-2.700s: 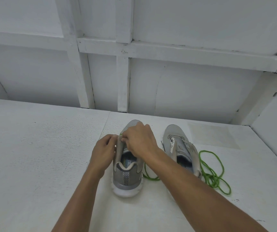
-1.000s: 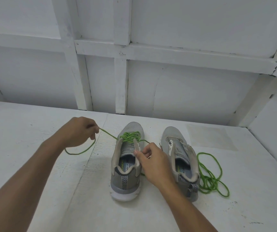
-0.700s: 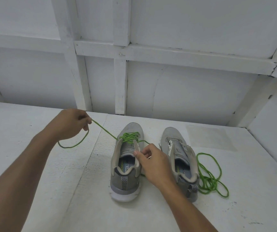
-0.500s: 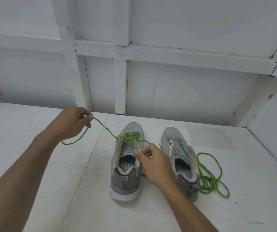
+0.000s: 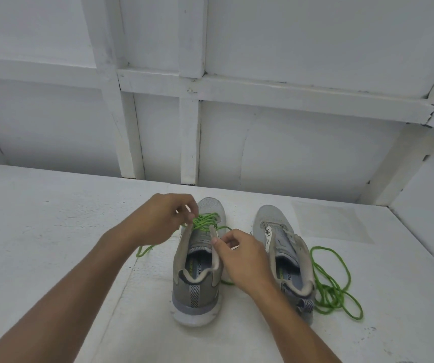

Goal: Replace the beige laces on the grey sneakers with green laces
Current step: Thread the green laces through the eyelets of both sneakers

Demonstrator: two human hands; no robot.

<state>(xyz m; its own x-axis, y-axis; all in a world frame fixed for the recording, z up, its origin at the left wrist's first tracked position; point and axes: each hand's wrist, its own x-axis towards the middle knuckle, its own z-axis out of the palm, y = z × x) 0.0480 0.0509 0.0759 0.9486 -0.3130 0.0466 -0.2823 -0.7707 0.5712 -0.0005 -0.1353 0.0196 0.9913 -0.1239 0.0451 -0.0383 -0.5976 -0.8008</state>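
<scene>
My left fingers [image 5: 188, 204] pinch the green lace [image 5: 205, 222] mid-frame and my right fingers [image 5: 220, 244] clamp the sneaker [image 5: 197, 292] edge. A hard tug could bunch the crossings.

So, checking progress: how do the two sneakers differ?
The left sneaker has a green lace threaded through its front eyelets; the right sneaker has none, a loose green lace coiled beside it. The left hand and right hand work on the left sneaker, not the right sneaker. Both are grey, upright, heels toward the camera.
</scene>
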